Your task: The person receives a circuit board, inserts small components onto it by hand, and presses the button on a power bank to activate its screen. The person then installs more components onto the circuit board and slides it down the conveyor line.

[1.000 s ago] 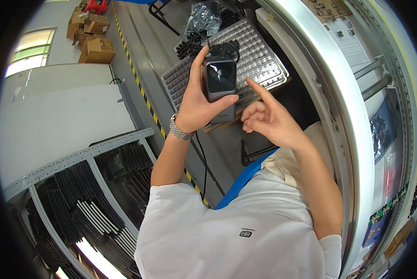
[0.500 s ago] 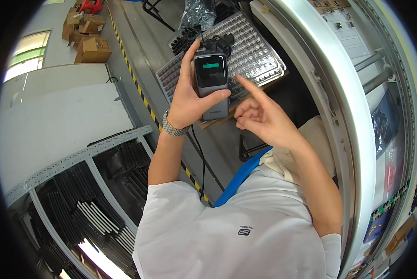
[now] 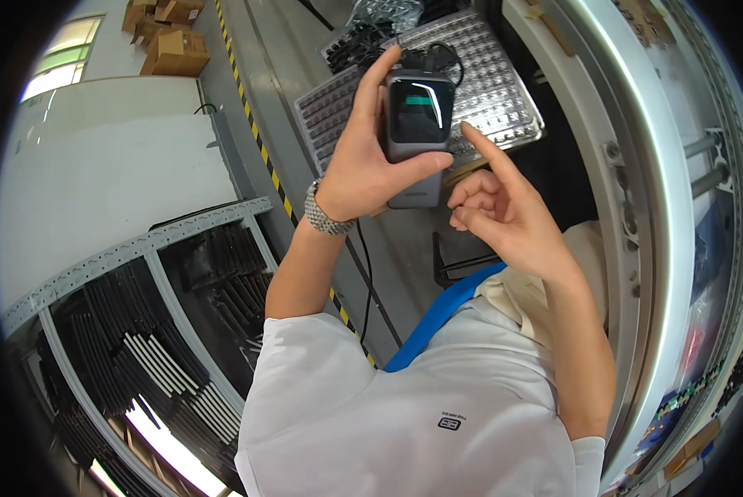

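Observation:
A grey power bank (image 3: 414, 200) with a glossy black screen and a small green bar on it is held up in my left hand (image 3: 363, 170). The left thumb crosses its front below the screen, and the index finger runs up along its left side. Dark cables and plugs (image 3: 443, 60) show at its top end; whether one is plugged in I cannot make out. Just right of it is my right hand (image 3: 512, 211), empty, its index finger stretched toward the screen's side and its other fingers curled. That fingertip is apart from the power bank.
Behind the power bank lie clear trays (image 3: 496, 91) of small metal parts, with a clear plastic bag (image 3: 384, 12) beyond. At lower left stands a metal rack (image 3: 160, 286) of dark strips. A white-framed workbench (image 3: 591, 91) curves along the right. Cardboard boxes (image 3: 175, 51) sit far left.
Both hands and the power bank have shifted right in the picture, as the view has moved too. The right index finger still points beside the screen. A bright reflection now shows on the screen.

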`<state>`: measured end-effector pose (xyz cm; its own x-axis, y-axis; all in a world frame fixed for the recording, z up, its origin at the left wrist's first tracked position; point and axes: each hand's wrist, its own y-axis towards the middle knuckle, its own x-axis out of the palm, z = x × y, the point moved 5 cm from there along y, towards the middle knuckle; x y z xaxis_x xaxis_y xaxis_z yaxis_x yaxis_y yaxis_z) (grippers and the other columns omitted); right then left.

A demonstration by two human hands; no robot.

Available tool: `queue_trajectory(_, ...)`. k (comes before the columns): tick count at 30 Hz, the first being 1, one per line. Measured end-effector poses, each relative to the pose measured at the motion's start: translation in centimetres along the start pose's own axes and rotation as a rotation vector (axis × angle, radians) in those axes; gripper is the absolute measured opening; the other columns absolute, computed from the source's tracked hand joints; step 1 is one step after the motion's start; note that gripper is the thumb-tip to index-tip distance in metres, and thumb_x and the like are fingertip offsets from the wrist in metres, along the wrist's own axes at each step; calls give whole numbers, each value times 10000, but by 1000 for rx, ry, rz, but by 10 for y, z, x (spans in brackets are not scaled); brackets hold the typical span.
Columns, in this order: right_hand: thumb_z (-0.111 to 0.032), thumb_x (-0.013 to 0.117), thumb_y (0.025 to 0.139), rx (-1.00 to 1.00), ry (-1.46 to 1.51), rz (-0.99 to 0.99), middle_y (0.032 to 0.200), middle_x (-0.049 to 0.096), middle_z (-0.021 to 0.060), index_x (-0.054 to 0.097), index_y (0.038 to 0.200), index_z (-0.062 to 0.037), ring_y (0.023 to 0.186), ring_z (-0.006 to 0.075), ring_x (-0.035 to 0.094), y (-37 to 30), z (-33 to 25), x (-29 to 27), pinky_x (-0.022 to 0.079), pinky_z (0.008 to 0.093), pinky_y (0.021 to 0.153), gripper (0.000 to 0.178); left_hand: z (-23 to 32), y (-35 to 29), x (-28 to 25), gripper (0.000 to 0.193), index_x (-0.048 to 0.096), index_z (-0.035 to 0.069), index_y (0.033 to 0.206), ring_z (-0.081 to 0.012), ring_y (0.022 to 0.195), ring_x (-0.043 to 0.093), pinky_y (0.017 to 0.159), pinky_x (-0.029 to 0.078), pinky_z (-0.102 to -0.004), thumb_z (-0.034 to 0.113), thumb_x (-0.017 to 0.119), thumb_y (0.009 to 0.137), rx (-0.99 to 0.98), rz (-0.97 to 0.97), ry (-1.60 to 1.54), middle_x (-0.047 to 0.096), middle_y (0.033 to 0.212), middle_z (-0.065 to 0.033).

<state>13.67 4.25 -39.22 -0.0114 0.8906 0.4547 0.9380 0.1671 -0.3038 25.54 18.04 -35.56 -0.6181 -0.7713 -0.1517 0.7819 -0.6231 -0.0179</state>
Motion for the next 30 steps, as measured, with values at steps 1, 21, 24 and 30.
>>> queue_trajectory(1,133,517,813,8,4,-8,960,616,127,266,1608,-114,780,135,588,1,-1,2,505,229,756,870,-2,0,-1,1106,188,115,1602,-237,1101,628,941,517,-334,-34,826,711,-8,8,2,605,1272,-151)
queue_trajectory(21,127,539,807,-12,-137,-27,949,624,111,309,1597,-126,782,136,597,6,-15,11,492,224,729,861,-7,-4,-8,1122,189,115,1602,-265,1054,677,875,565,-344,-35,832,695,17,-48,-135,618,1280,-169)
queue_trajectory(24,125,544,806,-8,-157,-41,951,627,112,320,1594,-137,781,135,601,5,-19,12,490,222,725,860,-12,-4,-11,1120,189,115,1603,-266,1018,693,840,579,-340,-36,831,697,3,-63,-199,625,1274,-170)
queue_trajectory(30,123,541,809,-24,-117,-36,949,632,117,334,1589,-137,779,137,606,4,-17,8,493,223,725,847,-8,-1,-5,1112,194,115,1601,-261,1054,679,869,567,-336,-32,832,702,-53,-50,-159,621,1287,-162)
